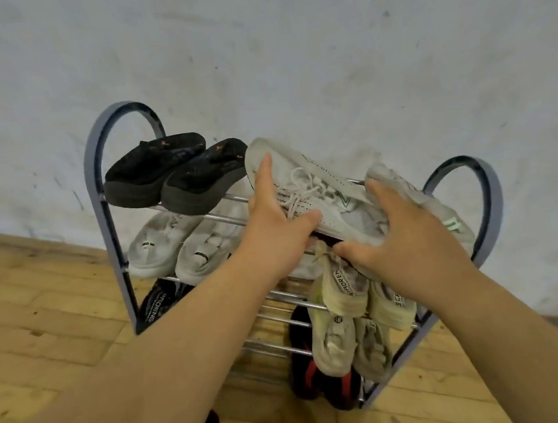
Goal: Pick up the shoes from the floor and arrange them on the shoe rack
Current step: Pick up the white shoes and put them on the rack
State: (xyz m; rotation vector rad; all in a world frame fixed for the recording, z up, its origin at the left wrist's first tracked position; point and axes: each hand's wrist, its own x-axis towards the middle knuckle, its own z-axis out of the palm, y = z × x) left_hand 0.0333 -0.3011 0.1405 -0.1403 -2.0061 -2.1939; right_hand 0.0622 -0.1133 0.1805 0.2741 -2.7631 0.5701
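- Scuffed whitewashed wall (321,34) behind, pale wooden plank floor (39,305) below; against the wall stands the shoe rack with blue-grey arched metal side frames and chrome rails (97,196)
- Your left hand (272,222) lies spread on the white perforated lace-up sneaker (319,179): forefinger straight along the toe, thumb stretched out against the side just above the sole; the other fingers are hidden
- Your right hand (408,246) grips the heel end of that same sneaker, thumb tucked beneath it and fingers curled over the collar
- That sneaker sits tilted over the top shelf, right of the middle, toe towards the wall; you cannot tell whether its sole touches the rails
- A second white sneaker with a mint heel tab (442,208) lies just beside it at the right end of the top shelf, touching your right fingers
- A pair of black slip-on shoes with thick dark soles (163,175) fills the left end of the top shelf
- Second shelf, left end: a pair of white fabric sneakers (178,246)
- Third shelf: a black shoe with white lettering (156,303) at the left end, a pair of cream knit sneakers (339,308) hanging heel-up at the right
- Lowest level, right side: black shoes with red stripes (322,379)
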